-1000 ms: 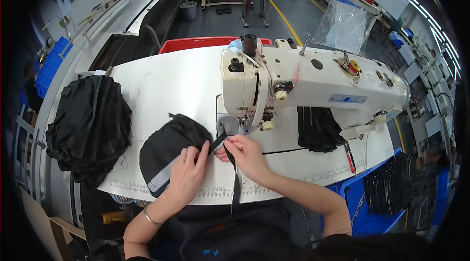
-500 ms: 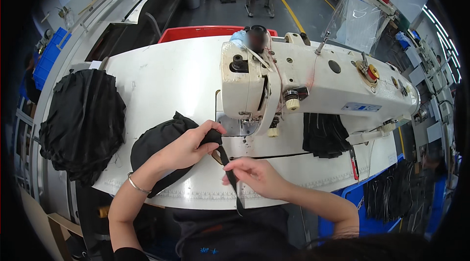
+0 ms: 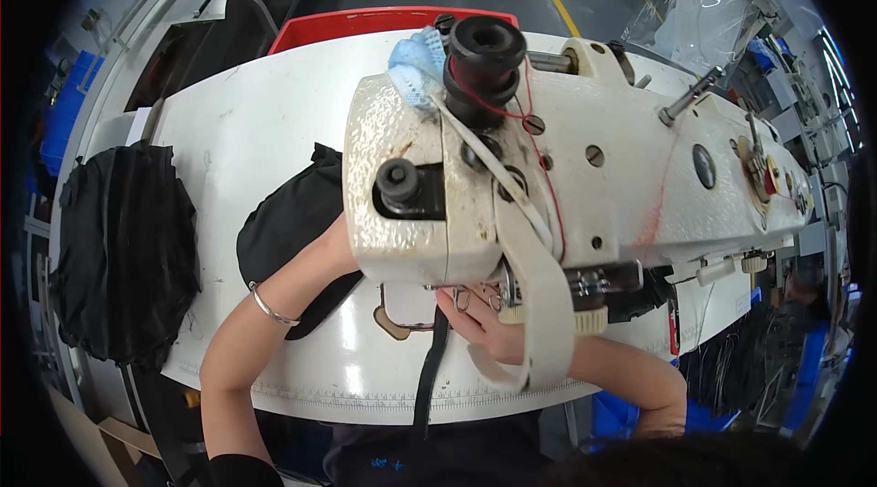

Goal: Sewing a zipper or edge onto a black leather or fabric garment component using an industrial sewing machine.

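Note:
The head of a white sewing machine [image 3: 585, 204] covers much of the work spot. My left hand [image 3: 341, 245] reaches behind it over a rounded black fabric piece [image 3: 290, 213]; only the back of the hand near the wrist shows, its fingers hidden. Under the machine head, my right hand [image 3: 484, 327] has its fingers close together at the upper end of a narrow black strip [image 3: 429, 373]. That strip hangs down across the table's front edge. Parts of the right fingertips are covered by the machine, and so is the far end of the strip.
A stack of black fabric pieces [image 3: 128, 254] lies at the left of the white table [image 3: 247, 140]. Behind the table is a red bin [image 3: 365, 21]. Red-handled snips [image 3: 674, 327] lie at the right, with dark pieces [image 3: 731, 350] hanging over blue containers beyond.
My view has moved closer to the machine, which now looms larger. Both hands have gone further in beneath its head, taking the strip's upper end along. The left fingers have become hidden.

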Demonstrator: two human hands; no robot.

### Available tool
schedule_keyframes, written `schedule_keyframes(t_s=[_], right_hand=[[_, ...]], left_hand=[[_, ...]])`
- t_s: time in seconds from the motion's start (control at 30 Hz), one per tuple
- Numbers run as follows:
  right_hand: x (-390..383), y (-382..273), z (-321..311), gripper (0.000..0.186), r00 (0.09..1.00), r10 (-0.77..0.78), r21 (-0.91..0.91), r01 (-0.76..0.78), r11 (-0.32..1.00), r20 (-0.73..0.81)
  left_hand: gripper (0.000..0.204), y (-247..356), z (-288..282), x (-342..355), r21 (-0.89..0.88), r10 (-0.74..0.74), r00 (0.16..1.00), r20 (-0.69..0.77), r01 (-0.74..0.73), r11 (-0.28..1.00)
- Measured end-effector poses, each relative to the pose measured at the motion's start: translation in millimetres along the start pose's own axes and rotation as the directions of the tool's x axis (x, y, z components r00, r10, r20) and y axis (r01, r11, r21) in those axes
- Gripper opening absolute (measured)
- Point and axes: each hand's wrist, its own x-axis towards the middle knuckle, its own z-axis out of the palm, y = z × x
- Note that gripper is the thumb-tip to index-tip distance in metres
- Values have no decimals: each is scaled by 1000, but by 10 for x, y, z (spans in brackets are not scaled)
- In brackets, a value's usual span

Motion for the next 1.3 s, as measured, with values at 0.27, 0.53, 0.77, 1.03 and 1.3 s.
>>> schedule_keyframes(t_s=[0.27, 0.53, 0.77, 1.03, 1.3], right_hand=[[-50, 45, -51, 54, 911, 244, 771, -411, 486, 332], [-30, -31, -49, 48, 975, 132, 742, -223, 632, 181], [-118, -427, -400, 38, 934, -348, 208, 356, 911, -77], [39, -894, -462, 30, 852, -354, 390, 498, 774, -385], [966, -313, -74, 40, 858, 415, 634, -144, 760, -302]], left_hand=[[40, -152, 6, 6, 478, 82, 995, -63, -42, 877], [41, 39, 109, -171, 900, 225, 972, -72, -34, 435], [39, 782, 764, -998, 946, 53, 948, -315, 309, 95], [32, 625, 579, -1367, 884, 254, 849, -463, 422, 201], [23, 1693, 743, -791, 882, 263, 912, -315, 179, 435]])
